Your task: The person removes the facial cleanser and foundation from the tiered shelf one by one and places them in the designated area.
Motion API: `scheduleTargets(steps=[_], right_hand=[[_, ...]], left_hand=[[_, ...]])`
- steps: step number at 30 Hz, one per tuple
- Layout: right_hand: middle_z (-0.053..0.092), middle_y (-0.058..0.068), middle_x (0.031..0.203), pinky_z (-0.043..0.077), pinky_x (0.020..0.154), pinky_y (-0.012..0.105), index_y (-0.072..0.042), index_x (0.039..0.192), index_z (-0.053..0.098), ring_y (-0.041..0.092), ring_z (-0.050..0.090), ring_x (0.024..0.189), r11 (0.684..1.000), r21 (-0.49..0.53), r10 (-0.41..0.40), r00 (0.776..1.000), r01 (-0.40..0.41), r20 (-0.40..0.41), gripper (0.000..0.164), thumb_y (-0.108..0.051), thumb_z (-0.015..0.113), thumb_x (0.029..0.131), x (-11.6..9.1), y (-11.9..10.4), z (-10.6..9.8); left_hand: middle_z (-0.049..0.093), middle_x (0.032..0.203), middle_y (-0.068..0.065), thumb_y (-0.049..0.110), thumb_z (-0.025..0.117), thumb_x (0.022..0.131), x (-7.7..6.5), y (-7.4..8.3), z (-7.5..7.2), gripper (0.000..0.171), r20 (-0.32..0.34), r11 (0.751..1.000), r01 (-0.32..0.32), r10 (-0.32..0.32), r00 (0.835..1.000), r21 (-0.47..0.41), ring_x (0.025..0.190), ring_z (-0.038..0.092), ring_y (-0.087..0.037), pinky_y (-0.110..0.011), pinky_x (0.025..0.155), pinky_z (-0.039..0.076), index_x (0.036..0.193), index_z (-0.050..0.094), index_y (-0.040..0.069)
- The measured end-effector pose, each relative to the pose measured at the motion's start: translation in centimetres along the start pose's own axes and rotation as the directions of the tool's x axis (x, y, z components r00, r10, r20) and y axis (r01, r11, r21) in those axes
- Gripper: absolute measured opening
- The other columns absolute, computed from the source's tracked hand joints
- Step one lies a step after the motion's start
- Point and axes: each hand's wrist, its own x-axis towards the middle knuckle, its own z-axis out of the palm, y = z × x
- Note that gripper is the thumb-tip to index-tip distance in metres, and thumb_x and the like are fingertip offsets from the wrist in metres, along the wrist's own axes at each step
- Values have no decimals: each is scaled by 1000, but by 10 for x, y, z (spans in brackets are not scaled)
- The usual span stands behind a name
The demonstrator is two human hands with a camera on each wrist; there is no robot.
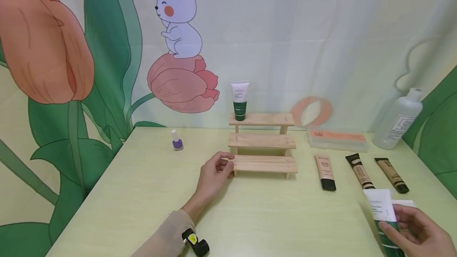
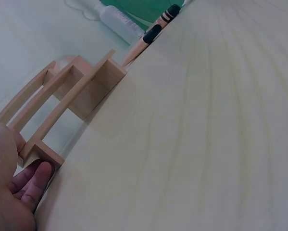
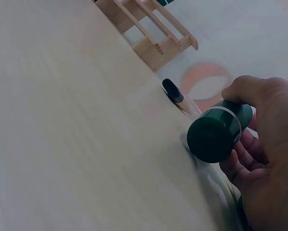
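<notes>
A three-step wooden display shelf [image 1: 262, 141] stands at the middle back of the table. My left hand [image 1: 215, 173] grips the left end of its lowest step; the left wrist view shows the fingers [image 2: 37, 185] curled at that end. On the top step one white-and-green squeeze tube [image 1: 240, 102] stands upright on its cap. At the lower right, my right hand [image 1: 419, 231] holds a similar squeeze tube [image 1: 381, 209] between thumb and fingers, green cap down and raised off the table. Behind that hand shows part of another white item [image 1: 405, 202], mostly hidden.
Right of the shelf lie a BB cream tube [image 1: 325, 171] and two slim brown tubes [image 1: 360, 171]. Behind them are a clear flat case [image 1: 337, 140] and a white bottle [image 1: 398, 120]. A purple nail polish bottle [image 1: 177, 142] stands at the left. A printed curtain hangs behind.
</notes>
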Motion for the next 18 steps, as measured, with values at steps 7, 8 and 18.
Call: scheduleTargets(steps=[7, 8, 18], right_hand=[[72, 15, 110, 56, 61, 19, 7, 149, 56, 5, 60, 75, 999, -30, -32, 999, 32, 4, 55, -15, 79, 105, -1, 3, 2], [71, 16, 110, 54, 60, 19, 6, 150, 55, 6, 59, 75, 999, -38, -38, 999, 38, 2, 56, -15, 79, 105, -1, 3, 2], [66, 15, 108, 46, 57, 22, 1, 153, 53, 8, 52, 74, 994, -75, -84, 996, 84, 4, 58, -12, 80, 103, -3, 3, 2]], left_hand=[[76, 104, -12, 11, 69, 111, 0, 0, 0, 18, -1, 1000, 3, -3, 1000, 2, 88, 73, -21, -29, 81, 69, 127, 75, 13], [75, 104, -12, 11, 68, 111, 0, 1, 0, 18, -1, 1000, 4, -4, 1000, 1, 88, 73, -21, -29, 81, 69, 127, 75, 12], [75, 104, -12, 11, 69, 111, 0, 1, 0, 18, -2, 1000, 1, -1, 1000, 2, 87, 72, -20, -29, 81, 68, 128, 75, 12]])
